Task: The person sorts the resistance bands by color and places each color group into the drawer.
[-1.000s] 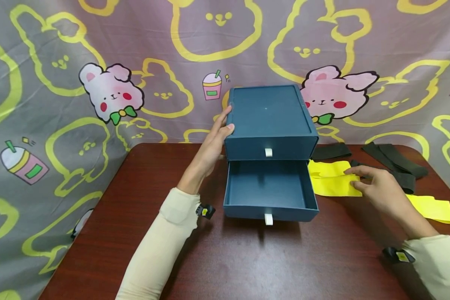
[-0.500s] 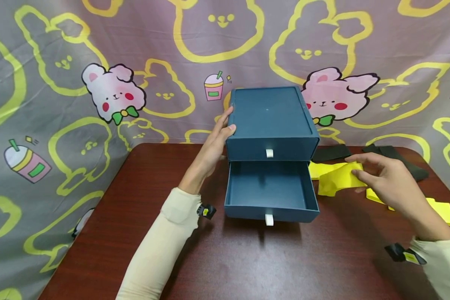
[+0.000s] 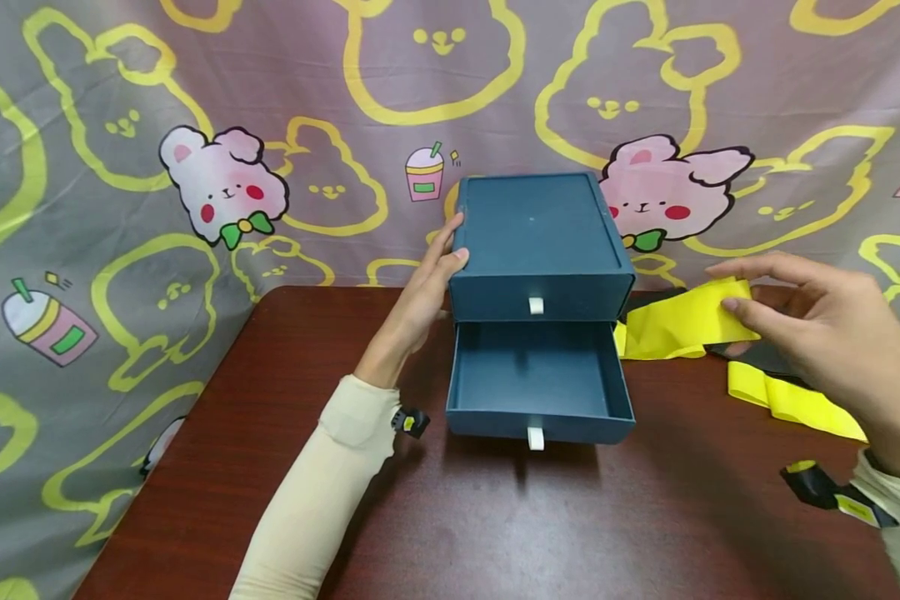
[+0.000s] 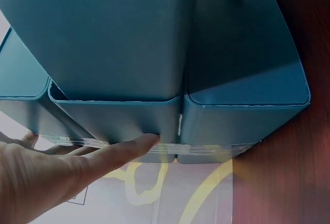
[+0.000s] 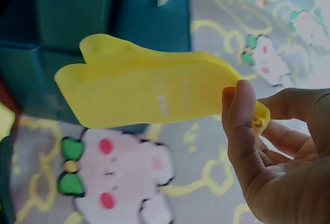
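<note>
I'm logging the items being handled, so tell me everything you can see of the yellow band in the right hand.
The yellow band is bright, thin and smooth, and looks like flexible rubber. It is folded into layers, with rounded ends slightly apart at the far side. Faint pale marks on its face are too blurred to read. The right hand pinches one end; the rest extends toward the blue drawer unit.

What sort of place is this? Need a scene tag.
Likely a staged indoor tabletop workspace: glossy reddish-brown table, grey-pink fabric backdrop printed with cartoon rabbits behind it, and a boxy dark-blue drawer unit with its lower drawer pulled out.
</note>
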`<state>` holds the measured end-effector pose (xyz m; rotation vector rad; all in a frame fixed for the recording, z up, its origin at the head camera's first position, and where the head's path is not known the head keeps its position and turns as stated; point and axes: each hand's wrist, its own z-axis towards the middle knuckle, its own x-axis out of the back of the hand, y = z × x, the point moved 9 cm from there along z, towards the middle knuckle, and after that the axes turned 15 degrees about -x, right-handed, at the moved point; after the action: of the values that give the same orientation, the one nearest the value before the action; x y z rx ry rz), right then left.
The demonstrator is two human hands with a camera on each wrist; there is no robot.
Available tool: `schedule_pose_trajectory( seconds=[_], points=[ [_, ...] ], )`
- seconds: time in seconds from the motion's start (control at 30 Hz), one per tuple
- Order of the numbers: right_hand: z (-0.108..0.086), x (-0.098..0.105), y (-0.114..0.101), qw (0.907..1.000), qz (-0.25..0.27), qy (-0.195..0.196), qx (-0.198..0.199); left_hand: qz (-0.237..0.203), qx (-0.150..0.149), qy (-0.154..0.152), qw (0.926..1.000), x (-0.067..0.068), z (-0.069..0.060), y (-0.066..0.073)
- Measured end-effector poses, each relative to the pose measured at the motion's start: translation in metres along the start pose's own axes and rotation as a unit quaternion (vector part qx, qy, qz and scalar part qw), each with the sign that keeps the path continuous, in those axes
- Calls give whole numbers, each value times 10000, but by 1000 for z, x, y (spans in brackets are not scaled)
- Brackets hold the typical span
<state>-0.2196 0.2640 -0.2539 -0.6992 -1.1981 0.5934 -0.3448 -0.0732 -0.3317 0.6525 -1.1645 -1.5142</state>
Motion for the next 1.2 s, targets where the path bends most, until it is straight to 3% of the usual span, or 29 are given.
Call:
schedule_pose_trajectory(
  seconds=[0.23,0.5,0.7,0.93,1.2],
  points=[
    [-5,5,-31,9968,532,-227,555,-13,-16,2,10000,2,-2,0],
    [-19,-18,-72,9939,485,-680,723,30,-33,13,10000,3,-2,0],
    [-20,-59,-89,9884,632,-1270,534,-4,-14,32,10000,2,-1,-1],
    [-20,-117,-106,9667,1032,-2276,549,43,36,49,10000,0,1,-1],
    [-23,-160,-117,9563,1154,-2658,400,105,-20,-15,9999,0,0,1]
  ],
)
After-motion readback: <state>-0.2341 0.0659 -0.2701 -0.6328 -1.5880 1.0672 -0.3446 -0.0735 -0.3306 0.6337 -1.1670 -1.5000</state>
